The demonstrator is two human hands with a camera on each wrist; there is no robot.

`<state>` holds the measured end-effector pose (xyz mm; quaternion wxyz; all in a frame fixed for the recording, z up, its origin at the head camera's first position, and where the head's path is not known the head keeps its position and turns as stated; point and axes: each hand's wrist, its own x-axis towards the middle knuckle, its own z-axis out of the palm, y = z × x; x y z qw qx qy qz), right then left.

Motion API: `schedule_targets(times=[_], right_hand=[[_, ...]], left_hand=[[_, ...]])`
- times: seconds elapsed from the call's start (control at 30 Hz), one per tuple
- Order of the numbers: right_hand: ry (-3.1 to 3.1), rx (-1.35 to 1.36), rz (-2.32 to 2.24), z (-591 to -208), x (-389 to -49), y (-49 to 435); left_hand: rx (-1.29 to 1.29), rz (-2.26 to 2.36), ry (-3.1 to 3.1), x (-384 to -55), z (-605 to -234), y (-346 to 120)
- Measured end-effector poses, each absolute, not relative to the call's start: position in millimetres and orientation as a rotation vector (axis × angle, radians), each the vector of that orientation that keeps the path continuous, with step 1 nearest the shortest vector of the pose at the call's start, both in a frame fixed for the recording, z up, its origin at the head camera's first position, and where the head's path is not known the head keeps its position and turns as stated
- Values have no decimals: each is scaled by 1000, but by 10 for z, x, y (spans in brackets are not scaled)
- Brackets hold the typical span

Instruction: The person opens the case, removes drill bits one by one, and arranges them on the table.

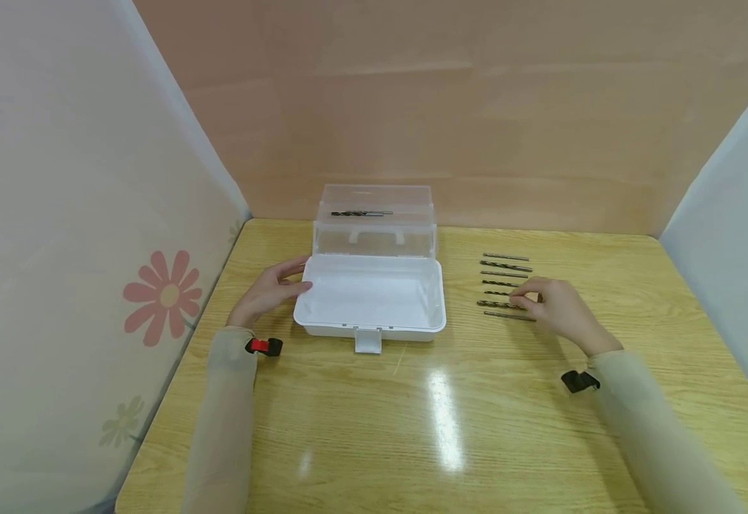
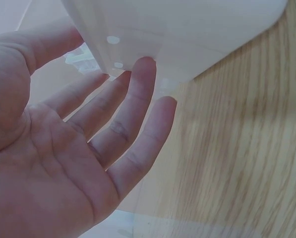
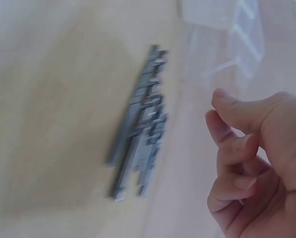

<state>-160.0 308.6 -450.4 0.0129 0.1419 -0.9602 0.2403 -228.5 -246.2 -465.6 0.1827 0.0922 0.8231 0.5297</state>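
A white plastic box [image 1: 369, 331] with its clear lid raised stands on the wooden table. Beside its left wall is my left hand [image 1: 278, 289]; fingertips touch the outer wall and the thumb lies at the rim. In the left wrist view the left hand [image 2: 78, 144] has its palm showing and its fingers only slightly bent. My right hand [image 1: 557, 307] hovers over the near end of a row of drill bits [image 1: 505, 264]. The right wrist view shows the right hand [image 3: 262, 158] loosely curled, thumb and forefinger close, nothing visible between them, apart from the blurred bits [image 3: 143, 119].
A few drill bits [image 1: 357, 213] lie in the raised clear lid [image 1: 377, 196]. The latch [image 1: 368, 341] hangs at the box's front. The table [image 1: 348, 428] is bounded by a brown back wall [image 1: 477, 107] and pale side walls, one with a flower print [image 1: 168, 295].
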Motion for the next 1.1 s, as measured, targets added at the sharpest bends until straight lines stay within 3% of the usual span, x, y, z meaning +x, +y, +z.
schedule_targets(times=[1.1], right_hand=[[-2911, 572, 929, -3717, -2323, 2116]], left_hand=[[285, 1515, 2316, -2267, -4609, -2442]])
